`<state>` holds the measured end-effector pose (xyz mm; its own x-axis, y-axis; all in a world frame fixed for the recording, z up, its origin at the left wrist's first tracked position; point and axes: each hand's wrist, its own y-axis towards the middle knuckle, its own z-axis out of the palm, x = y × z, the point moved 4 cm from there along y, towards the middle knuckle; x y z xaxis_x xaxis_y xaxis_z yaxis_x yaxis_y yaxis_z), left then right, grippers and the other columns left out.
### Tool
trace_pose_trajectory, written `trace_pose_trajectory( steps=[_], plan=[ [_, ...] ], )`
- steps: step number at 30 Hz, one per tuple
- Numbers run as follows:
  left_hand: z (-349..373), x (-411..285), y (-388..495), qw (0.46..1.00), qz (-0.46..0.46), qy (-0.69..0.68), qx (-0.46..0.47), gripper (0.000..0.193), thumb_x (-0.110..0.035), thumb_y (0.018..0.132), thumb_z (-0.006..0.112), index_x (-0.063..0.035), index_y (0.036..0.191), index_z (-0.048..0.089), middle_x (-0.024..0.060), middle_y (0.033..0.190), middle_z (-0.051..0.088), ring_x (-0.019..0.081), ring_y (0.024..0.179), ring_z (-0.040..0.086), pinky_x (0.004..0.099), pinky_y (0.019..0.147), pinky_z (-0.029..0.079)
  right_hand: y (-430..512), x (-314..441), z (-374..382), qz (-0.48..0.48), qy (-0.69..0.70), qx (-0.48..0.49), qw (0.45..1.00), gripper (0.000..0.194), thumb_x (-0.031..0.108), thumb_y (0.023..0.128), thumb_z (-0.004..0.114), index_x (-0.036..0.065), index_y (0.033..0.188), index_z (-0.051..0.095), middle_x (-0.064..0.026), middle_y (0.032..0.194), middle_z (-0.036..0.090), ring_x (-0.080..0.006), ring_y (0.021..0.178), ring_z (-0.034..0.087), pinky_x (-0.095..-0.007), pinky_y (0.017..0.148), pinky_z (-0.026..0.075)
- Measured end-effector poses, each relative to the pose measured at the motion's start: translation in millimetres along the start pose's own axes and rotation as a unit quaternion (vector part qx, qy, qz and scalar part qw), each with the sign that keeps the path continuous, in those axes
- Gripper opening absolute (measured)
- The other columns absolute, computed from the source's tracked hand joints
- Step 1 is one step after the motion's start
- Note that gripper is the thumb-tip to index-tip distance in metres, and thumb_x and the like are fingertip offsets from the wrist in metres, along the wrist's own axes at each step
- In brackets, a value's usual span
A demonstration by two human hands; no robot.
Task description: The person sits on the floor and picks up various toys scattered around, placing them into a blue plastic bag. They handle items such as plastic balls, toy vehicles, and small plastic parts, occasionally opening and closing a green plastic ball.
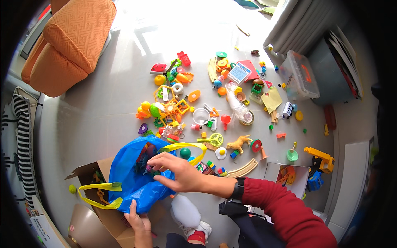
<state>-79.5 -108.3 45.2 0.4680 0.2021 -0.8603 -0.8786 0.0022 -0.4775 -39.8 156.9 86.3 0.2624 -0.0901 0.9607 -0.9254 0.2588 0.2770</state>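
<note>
A blue plastic bag (125,164) with yellow handles stands gaping at the lower left, with dark and reddish toys partly visible inside. My left hand (138,221) grips the bag's lower rim, thumb outside. Over the bag's mouth is my right hand (176,173), its fingers curled near a small pink and dark item (149,168); whether it holds that item cannot be told. Close to the right hand lie a green ball (185,153) and a yellow bag handle (198,155).
Many loose toys, including a toy fried egg (221,153) and a tan animal figure (240,142), cover the tiled floor. An open cardboard box (104,166) sits behind the bag, an orange armchair (68,46) at upper left, a clear plastic bin (299,76) at right.
</note>
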Motion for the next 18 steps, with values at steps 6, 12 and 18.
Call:
trace_pose_trajectory(
  steps=[6, 12, 18],
  plan=[
    [-15.5, -6.6, 5.5, 1.0, 0.004, -0.006, -0.013, 0.058, -0.011, 0.083, 0.068, -0.0024, 0.134, 0.042, 0.0139, 0.129, 0.052, 0.0292, 0.115, 0.054, 0.0435, 0.098, 0.045, -39.6, -69.1, -129.9, 0.085, -0.06, -0.354, 0.929, 0.011, 0.004, 0.089, 0.061, 0.003, 0.099, 0.062, -0.0009, 0.082, 0.059, -0.0054, 0.069, 0.055, -0.0215, 0.062, 0.046],
    [-20.9, -4.9, 5.7, 1.0, 0.002, 0.01, -0.017, 0.057, -0.01, 0.081, 0.069, -0.003, 0.132, 0.044, 0.0129, 0.128, 0.053, 0.0283, 0.113, 0.055, 0.0423, 0.098, 0.046, -68.5, -155.9, -216.4, 0.254, -0.466, -0.24, 0.813, 0.044, 0.012, 0.077, 0.067, 0.012, 0.12, 0.057, -0.0102, 0.116, 0.055, -0.0263, 0.103, 0.058, -0.0367, 0.086, 0.05],
    [-22.4, -2.7, 7.2, 1.0, 0.0, 0.005, -0.02, 0.059, -0.01, 0.08, 0.069, -0.0044, 0.133, 0.043, 0.0124, 0.128, 0.053, 0.0281, 0.114, 0.054, 0.0422, 0.098, 0.046, -76.9, -181.0, -215.1, 0.294, -0.525, -0.163, 0.782, 0.053, 0.014, 0.075, 0.071, 0.017, 0.125, 0.055, -0.0085, 0.122, 0.052, -0.0286, 0.107, 0.058, -0.0372, 0.089, 0.05]
  ],
)
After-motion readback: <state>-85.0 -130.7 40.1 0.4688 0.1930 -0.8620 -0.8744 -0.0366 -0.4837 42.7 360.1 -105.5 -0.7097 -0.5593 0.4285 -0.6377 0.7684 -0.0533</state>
